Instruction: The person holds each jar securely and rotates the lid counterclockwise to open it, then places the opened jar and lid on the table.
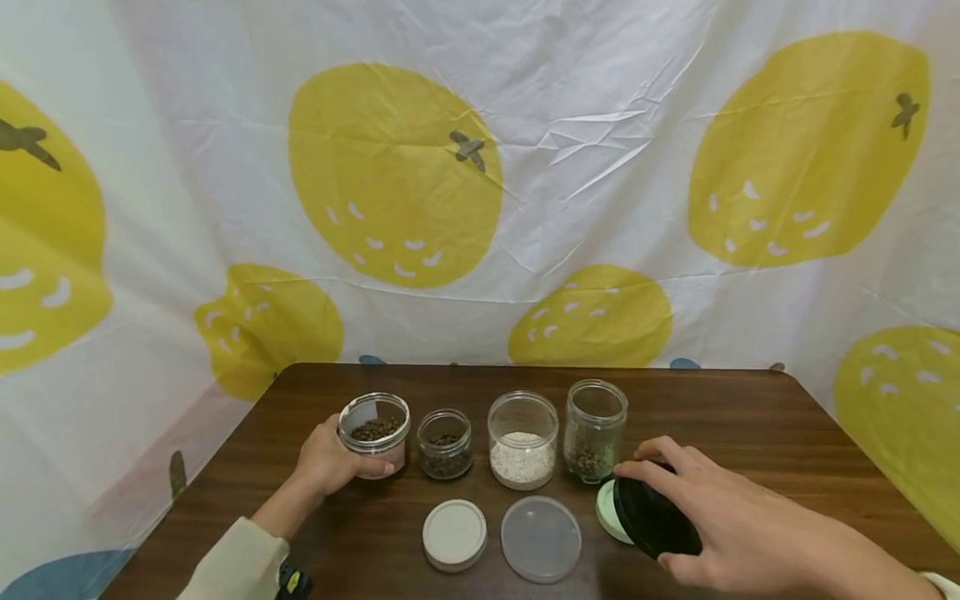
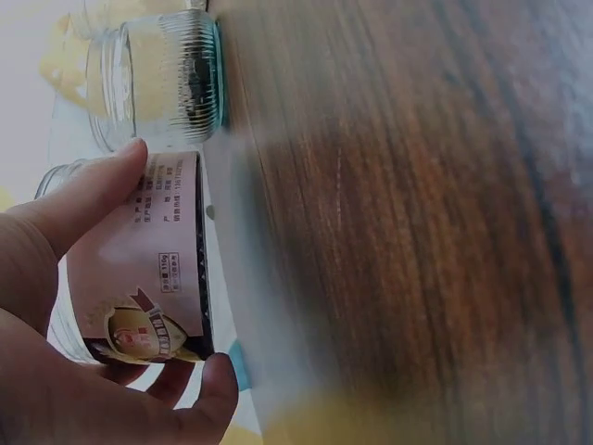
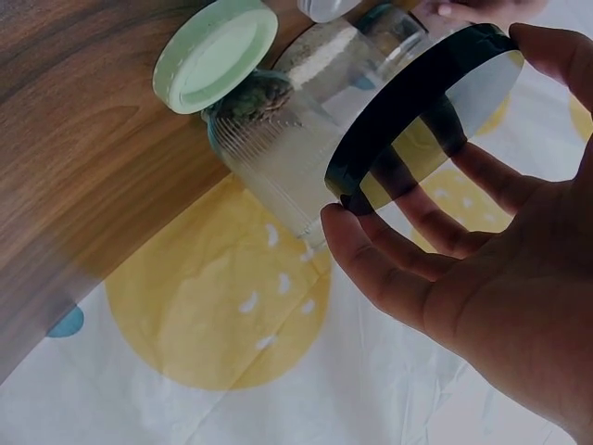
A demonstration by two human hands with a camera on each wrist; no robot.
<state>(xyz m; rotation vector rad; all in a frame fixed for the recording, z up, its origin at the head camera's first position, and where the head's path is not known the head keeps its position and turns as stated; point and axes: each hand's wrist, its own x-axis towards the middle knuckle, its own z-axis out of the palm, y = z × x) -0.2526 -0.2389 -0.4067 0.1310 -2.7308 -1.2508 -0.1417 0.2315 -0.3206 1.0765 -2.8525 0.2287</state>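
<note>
My left hand (image 1: 330, 458) grips a labelled jar (image 1: 392, 463) of dark brown bits at the left end of a row. The left wrist view shows the thumb and fingers around its pink label (image 2: 139, 250). In my right hand (image 1: 720, 508) is a black-rimmed lid (image 1: 651, 512), pinched by its edge between thumb and fingers; its middle looks see-through in the right wrist view. Partly behind that lid lies a pale green lid (image 1: 611, 510). The ribbed glass jar (image 1: 596, 425) nearest the right hand holds some dark bits and has no lid on.
Between the two end jars stand a small jar of dark bits (image 1: 446, 446) and a wider jar of white flakes (image 1: 523, 442), both uncovered. In front lie a white lid (image 1: 454, 533) and a translucent lid (image 1: 542, 539). A lemon-print cloth (image 1: 450, 325) hangs behind the wooden table (image 1: 360, 550).
</note>
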